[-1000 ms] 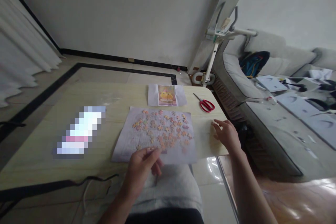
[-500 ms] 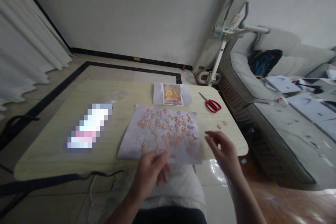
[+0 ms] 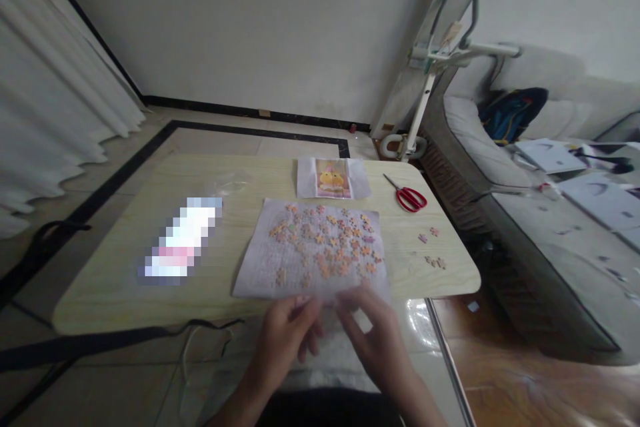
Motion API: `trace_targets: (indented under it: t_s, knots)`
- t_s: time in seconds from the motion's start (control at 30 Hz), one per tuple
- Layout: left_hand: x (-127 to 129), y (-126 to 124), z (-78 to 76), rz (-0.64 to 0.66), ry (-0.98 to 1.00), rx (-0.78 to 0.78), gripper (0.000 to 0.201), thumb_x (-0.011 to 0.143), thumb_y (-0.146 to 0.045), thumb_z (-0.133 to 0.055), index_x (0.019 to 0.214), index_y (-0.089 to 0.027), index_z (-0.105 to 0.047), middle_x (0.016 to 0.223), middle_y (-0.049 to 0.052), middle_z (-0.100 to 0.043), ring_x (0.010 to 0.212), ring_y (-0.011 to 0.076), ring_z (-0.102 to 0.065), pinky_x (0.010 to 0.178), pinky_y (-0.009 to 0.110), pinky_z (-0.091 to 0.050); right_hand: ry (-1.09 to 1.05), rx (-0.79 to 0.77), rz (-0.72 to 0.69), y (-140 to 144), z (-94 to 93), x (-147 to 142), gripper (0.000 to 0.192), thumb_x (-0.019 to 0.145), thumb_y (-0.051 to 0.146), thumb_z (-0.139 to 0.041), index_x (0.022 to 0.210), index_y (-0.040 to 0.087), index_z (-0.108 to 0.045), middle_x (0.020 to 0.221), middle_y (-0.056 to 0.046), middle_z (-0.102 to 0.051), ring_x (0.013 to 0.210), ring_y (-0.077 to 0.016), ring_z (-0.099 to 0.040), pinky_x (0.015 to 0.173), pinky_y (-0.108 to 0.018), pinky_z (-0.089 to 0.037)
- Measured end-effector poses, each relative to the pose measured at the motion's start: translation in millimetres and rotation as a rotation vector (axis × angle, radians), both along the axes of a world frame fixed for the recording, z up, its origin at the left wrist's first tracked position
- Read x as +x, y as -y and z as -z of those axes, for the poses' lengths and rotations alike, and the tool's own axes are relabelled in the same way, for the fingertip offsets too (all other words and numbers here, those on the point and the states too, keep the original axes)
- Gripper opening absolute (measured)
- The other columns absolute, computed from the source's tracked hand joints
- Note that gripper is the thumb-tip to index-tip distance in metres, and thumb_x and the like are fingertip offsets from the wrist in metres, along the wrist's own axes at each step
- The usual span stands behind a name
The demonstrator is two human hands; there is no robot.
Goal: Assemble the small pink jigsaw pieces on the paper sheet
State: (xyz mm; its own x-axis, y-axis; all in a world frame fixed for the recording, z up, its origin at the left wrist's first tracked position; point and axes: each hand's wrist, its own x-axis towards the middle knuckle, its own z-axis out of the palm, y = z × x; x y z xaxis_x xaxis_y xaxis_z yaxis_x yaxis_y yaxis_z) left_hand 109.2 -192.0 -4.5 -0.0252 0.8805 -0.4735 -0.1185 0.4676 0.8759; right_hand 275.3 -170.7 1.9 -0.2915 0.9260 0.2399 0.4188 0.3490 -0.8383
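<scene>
A white paper sheet (image 3: 260,260) lies on the light wooden table (image 3: 115,280), covered with several small pink and orange jigsaw pieces (image 3: 330,243). My left hand (image 3: 287,340) is at the sheet's near edge, fingers curled, pinching something small that I cannot make out. My right hand (image 3: 373,337) is close beside it at the same edge, fingers spread toward the left hand. A few loose pieces (image 3: 433,260) lie on the bare table to the right. A small picture card (image 3: 333,178) with a yellow figure lies beyond the sheet.
Red-handled scissors (image 3: 410,197) lie at the table's far right. A blurred white and pink object (image 3: 183,237) sits on the left. A black cable (image 3: 150,333) runs along the near edge. A grey sofa (image 3: 505,167) with papers stands to the right.
My right hand moved from the table's right side to the sheet's near edge beside my left hand. Loose pieces it covered now show on the right. The view shifted slightly.
</scene>
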Motion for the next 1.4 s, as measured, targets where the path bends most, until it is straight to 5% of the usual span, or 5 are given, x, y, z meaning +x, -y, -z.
trace_targets:
  t_s: [0.43, 0.6, 0.73, 0.83, 1.4]
  knots:
    - [-27, 3, 1.4, -0.092, -0.133, -0.031, 0.045, 0.073, -0.057, -0.063, 0.077, -0.012, -0.067, 0.056, 0.002, -0.063, 0.038, 0.0093, -0.052, 0.031, 0.015, -0.032, 0.320, 0.203, -0.062, -7, 19.4, 6, 0.018, 0.089, 0.010, -0.054, 0.096, 0.022, -0.066, 0.103, -0.008, -0.066, 0.097, -0.0240, -0.060, 0.105, -0.059, -0.039]
    - [-46, 4, 0.4, -0.154, -0.189, 0.010, 0.046, 0.077, -0.057, -0.062, 0.088, -0.013, -0.072, 0.058, 0.002, -0.065, 0.040, 0.0114, -0.055, 0.032, 0.018, -0.035, 0.346, 0.205, -0.101, -16, 11.6, -1, 0.023, 0.087, 0.009, -0.054, 0.101, 0.022, -0.066, 0.108, -0.011, -0.064, 0.102, -0.0271, -0.057, 0.089, -0.050, -0.052]
    - [-61, 2, -5.4, -0.329, -0.285, 0.158, 0.038, 0.081, -0.051, -0.064, 0.089, -0.015, -0.074, 0.069, 0.004, -0.072, 0.065, 0.0178, -0.069, 0.061, 0.024, -0.056, 0.384, 0.232, -0.184, -22, 9.7, -22, 0.038, 0.083, 0.006, -0.056, 0.117, 0.022, -0.062, 0.116, -0.011, -0.060, 0.109, -0.0285, -0.053, 0.093, -0.049, -0.050]
    - [-65, -1, -7.7, -0.428, -0.346, 0.233, 0.032, 0.082, -0.047, -0.065, 0.085, -0.017, -0.074, 0.084, 0.006, -0.076, 0.085, 0.0219, -0.072, 0.083, 0.029, -0.055, 0.387, 0.250, -0.215, -26, 11.2, -34, 0.036, 0.084, 0.007, -0.057, 0.117, 0.022, -0.061, 0.117, -0.012, -0.059, 0.110, -0.0289, -0.051, 0.093, -0.050, -0.049]
    - [-72, -12, 5.0, -0.349, -0.366, 0.210, 0.032, 0.086, -0.045, -0.060, 0.078, -0.017, -0.072, 0.085, 0.007, -0.076, 0.089, 0.0227, -0.070, 0.080, 0.027, -0.054, 0.502, 0.365, -0.251, -64, 15.3, -60, 0.027, 0.084, 0.016, -0.062, 0.110, 0.023, -0.067, 0.128, -0.014, -0.056, 0.123, -0.0339, -0.045, 0.096, -0.055, -0.043]
